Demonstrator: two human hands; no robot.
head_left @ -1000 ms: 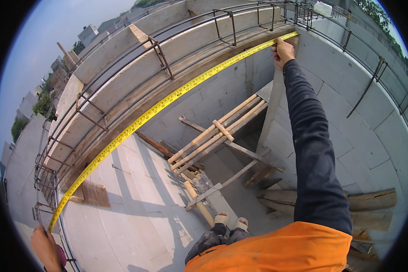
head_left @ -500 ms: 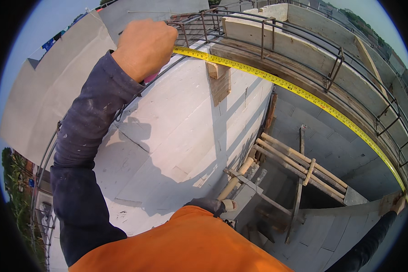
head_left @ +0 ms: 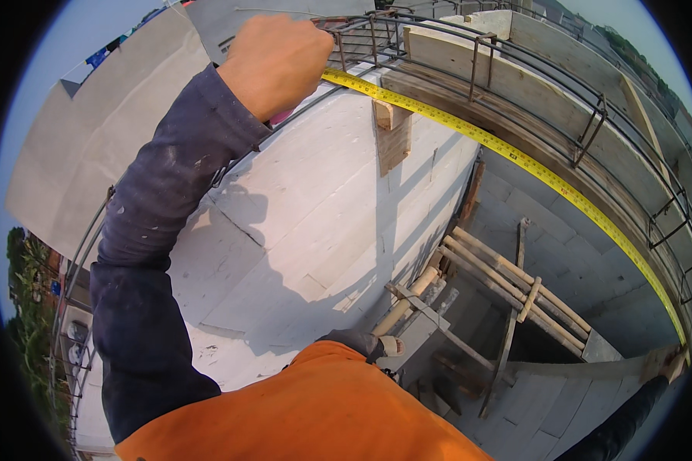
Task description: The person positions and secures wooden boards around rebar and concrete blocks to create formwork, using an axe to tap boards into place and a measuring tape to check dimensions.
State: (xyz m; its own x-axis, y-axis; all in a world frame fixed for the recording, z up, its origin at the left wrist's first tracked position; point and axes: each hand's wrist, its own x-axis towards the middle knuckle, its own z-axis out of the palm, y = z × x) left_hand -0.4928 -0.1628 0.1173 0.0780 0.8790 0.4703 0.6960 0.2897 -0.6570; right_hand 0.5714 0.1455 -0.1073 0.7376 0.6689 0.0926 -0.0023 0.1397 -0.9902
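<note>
A yellow tape measure (head_left: 515,154) stretches taut in a long curve from upper left to far right, over the opening between the walls. My left hand (head_left: 275,65) is closed in a fist on its left end, beside the rebar cage. A small pink patch (head_left: 281,118) shows under that wrist; what it belongs to is hidden. At the far right, my right hand (head_left: 675,364) grips the tape's other end, by a wooden block on the wall top. That hand is small in the view, and its fingers are partly hidden.
A rebar cage (head_left: 480,65) follows the wall top beside formwork boards (head_left: 530,77). A wooden block (head_left: 392,115) juts from the white block wall (head_left: 292,223). Below are bamboo poles (head_left: 515,288), wooden braces (head_left: 504,365) and a deep drop. A foot (head_left: 392,347) shows below my orange shirt.
The whole view has shifted, so walls, rebar and tape appear slightly further right. My left hand appears further right and a little higher, still on the tape. Both hands keep their grip.
</note>
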